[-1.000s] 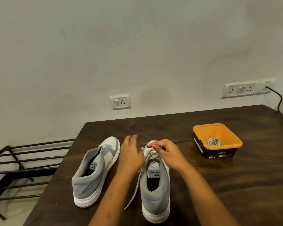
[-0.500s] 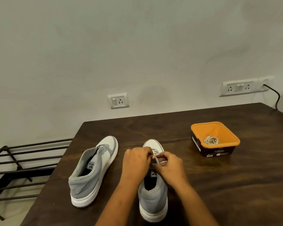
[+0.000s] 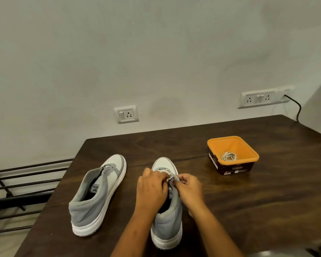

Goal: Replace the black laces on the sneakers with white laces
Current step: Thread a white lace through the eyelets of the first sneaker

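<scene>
Over the nearer sneaker (image 3: pixel 167 226), left hand (image 3: pixel 152 189) and right hand (image 3: pixel 189 190) pinching white lace (image 3: pixel 170 179), fingers curled

The left hand (image 3: pixel 152 186) and right hand (image 3: pixel 188 188) hide the sneaker (image 3: pixel 167 225) lacing.

One head-worn wide-angle view looks forward and down over the desk (image 3: pixel 230 210) toward the wall (image 3: pixel 156 52) (hands (image 3: pixel 171 188) close below, near centre).
</scene>
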Motion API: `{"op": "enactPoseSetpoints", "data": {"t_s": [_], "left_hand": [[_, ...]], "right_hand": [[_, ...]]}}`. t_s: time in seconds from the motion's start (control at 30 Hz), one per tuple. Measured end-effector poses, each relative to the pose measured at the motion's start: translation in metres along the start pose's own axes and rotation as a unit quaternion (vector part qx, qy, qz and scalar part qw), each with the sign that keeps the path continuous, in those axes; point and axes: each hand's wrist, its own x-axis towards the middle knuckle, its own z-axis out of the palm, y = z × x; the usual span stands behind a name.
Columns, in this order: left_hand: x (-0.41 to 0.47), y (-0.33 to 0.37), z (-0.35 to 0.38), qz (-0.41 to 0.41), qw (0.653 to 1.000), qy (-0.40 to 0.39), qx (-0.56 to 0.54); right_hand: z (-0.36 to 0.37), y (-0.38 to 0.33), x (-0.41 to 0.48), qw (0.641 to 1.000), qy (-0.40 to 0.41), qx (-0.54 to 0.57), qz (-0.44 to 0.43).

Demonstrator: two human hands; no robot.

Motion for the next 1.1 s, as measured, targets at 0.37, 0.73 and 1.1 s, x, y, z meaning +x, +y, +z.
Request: {"op": "enactPoseSetpoints", "data": {"t_s": [0.37, 0.73, 1.1], "left_hand": [[-0.002, 0.001, -0.001, -0.003, 1.000, -0.004, 0.020], [-0.003, 0.000, 0.001, -0.019, 0.999, 0.006, 0.028], [-0.002, 0.002, 0.005, -0.023, 0.999, 0.027, 0.014]], "right_hand": [[0.001, -0.005, -0.003, 1.000, -0.013, -0.021, -0.002], [-0.001, -0.010, -0.002, 0.986, -0.050, -0.144, -0.067], [-0.019, -0.023, 0.020, 0.980, -0.128, -0.150, -0.037]]}}
